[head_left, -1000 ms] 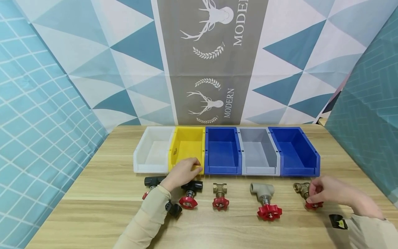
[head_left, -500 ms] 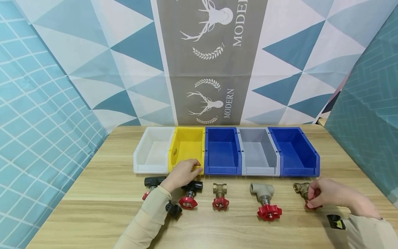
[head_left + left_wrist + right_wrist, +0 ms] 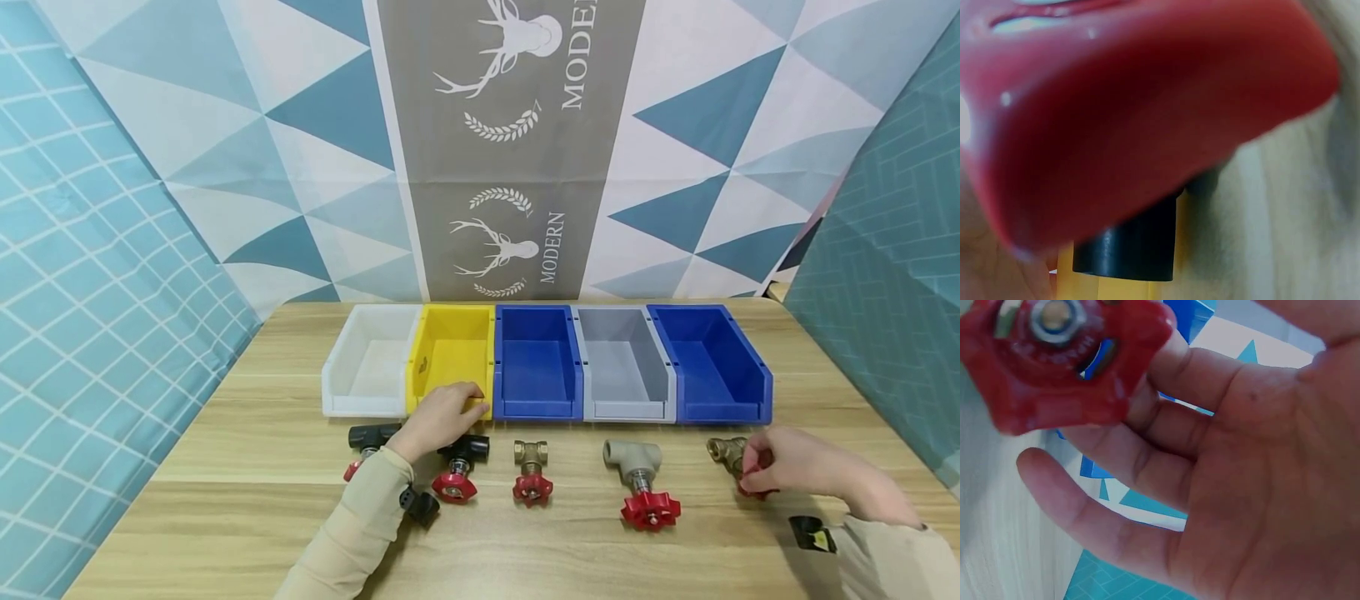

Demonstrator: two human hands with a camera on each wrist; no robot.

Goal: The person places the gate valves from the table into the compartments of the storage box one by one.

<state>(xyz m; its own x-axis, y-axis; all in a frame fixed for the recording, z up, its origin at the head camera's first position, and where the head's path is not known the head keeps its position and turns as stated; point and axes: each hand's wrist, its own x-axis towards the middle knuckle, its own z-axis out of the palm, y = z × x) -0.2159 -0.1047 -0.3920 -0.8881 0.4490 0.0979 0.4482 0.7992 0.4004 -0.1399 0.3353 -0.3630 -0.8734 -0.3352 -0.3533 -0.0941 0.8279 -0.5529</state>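
My right hand (image 3: 806,467) pinches a brass valve (image 3: 724,452) at the right end of a row on the table. Its red handwheel (image 3: 1066,400) looms large in the right wrist view, with fingers behind it. My left hand (image 3: 441,418), fingers loosely bent, rests at the front lip of the yellow bin (image 3: 454,354). Below that wrist lies a black valve (image 3: 468,448); its red handwheel (image 3: 1147,125) fills most of the left wrist view. Left of it, another black valve (image 3: 367,437) is partly hidden by the forearm.
A small brass valve (image 3: 531,471) and a larger grey valve (image 3: 641,483) lie mid-row. Behind stand a white bin (image 3: 365,407), a blue bin (image 3: 538,408), a grey bin (image 3: 630,411) and another blue bin (image 3: 723,412), side by side with the yellow one.
My right hand and the brass valve's handwheel under it have shifted very slightly. My left hand stays in place at the yellow bin.
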